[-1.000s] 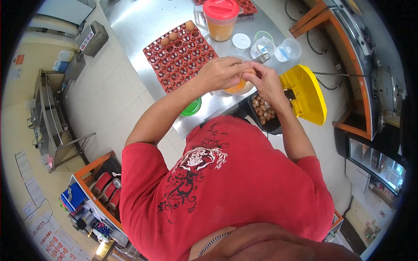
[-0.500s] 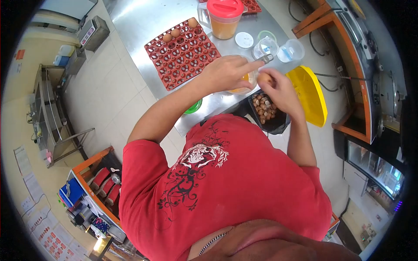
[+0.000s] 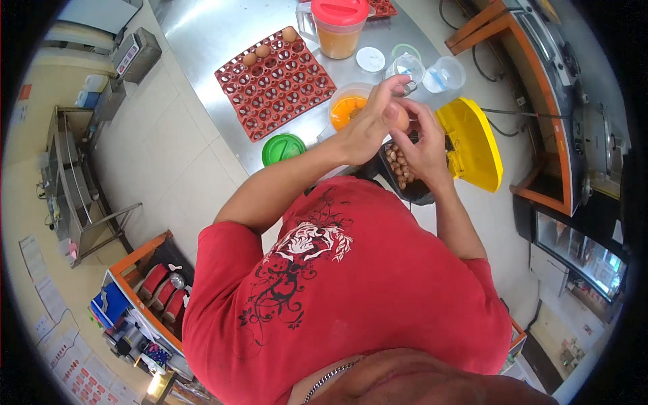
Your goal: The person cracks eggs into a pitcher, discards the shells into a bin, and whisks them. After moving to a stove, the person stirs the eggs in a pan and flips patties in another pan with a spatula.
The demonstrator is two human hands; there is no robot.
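My right hand [image 3: 425, 145] is closed around a brown egg [image 3: 403, 120] above the table's near edge. My left hand [image 3: 372, 125] is against or right beside the egg, partly hiding it. A small grey metal tool [image 3: 410, 86] shows at the left fingers; its full shape is hidden. Left of the hands, a clear bowl [image 3: 331, 115] contains orange yolks [image 3: 347, 108], partly covered by the left hand. Below the right hand is a black-lined bin [image 3: 424, 192] with many brown eggshells [image 3: 398, 165] inside. Its yellow lid [image 3: 482, 145] hangs open on the right.
A red egg tray [image 3: 277, 88] carries 3 brown eggs [image 3: 262, 50] at its far end. Beyond the bowl stands a red-lidded jug [image 3: 337, 37] of yellowish liquid. Clear containers [image 3: 445, 74], a white lid [image 3: 370, 59] and a green lid [image 3: 283, 148] are on the steel table [image 3: 202, 40].
My left hand has turned and come in against the egg in my right hand. More of the bowl and the green lid shows. The view has shifted slightly.
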